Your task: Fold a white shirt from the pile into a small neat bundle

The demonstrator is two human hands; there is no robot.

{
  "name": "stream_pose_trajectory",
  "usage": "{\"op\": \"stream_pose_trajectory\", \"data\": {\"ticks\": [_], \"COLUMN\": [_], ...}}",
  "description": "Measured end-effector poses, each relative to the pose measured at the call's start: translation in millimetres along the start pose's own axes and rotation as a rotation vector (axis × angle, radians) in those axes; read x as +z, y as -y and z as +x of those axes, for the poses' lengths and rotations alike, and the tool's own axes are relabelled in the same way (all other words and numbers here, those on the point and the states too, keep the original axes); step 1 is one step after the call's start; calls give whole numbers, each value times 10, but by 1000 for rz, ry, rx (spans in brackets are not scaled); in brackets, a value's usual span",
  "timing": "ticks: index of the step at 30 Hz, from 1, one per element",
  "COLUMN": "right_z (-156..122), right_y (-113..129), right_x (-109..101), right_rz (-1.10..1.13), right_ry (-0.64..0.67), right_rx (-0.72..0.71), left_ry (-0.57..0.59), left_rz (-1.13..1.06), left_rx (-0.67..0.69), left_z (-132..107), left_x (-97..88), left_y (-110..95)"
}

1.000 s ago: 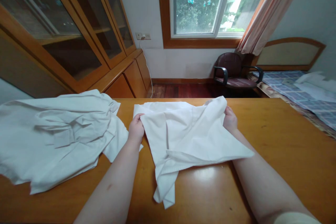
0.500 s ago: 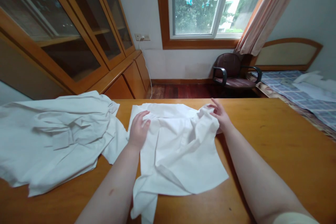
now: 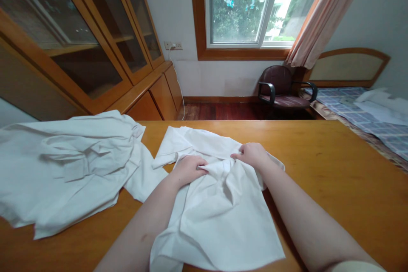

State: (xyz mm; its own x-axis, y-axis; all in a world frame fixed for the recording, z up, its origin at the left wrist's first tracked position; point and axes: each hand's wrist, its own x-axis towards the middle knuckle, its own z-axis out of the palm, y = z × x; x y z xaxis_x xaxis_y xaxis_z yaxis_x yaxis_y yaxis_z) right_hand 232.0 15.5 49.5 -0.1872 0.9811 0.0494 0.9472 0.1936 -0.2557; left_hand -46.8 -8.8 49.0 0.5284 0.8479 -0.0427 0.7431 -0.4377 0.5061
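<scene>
A white shirt (image 3: 229, 225) lies rumpled on the wooden table (image 3: 318, 161) in front of me, its lower part spread toward the near edge. My left hand (image 3: 188, 170) pinches the cloth near the upper middle of the shirt, thumb and fingers closed on a fold. Across from it, my right hand (image 3: 253, 156) grips the same shirt at the upper right, fingers curled over the fabric. Between the two hands the cloth is drawn into creases. A sleeve-like flap sticks out at the upper left.
Another heap of white clothing (image 3: 79, 165) covers the left side of the table. Beyond the far edge are a glass-doored cabinet (image 3: 127, 80), a brown armchair (image 3: 280, 87) and a window (image 3: 248, 12). A bed (image 3: 376, 106) stands at the right.
Both hands have come nearer each other and toward me, closing on the shirt's upper part. The lower hem has slid closer to me.
</scene>
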Motion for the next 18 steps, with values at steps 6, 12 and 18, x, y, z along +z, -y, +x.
{"op": "stream_pose_trajectory", "data": {"ticks": [6,12,18], "right_z": [-3,26,103], "right_y": [45,-97,-430], "right_x": [62,104,-15], "right_rz": [20,508,1448], "right_ry": [-127,-387,-873], "right_rx": [-219,-182,226], "left_ry": [9,-28,-96], "left_rz": [-1,-14,-43], "left_rx": [-12,-42,-118], "left_z": [-1,15,19], "left_x": [-4,-7,-27], "left_y": [-48,6,101]}}
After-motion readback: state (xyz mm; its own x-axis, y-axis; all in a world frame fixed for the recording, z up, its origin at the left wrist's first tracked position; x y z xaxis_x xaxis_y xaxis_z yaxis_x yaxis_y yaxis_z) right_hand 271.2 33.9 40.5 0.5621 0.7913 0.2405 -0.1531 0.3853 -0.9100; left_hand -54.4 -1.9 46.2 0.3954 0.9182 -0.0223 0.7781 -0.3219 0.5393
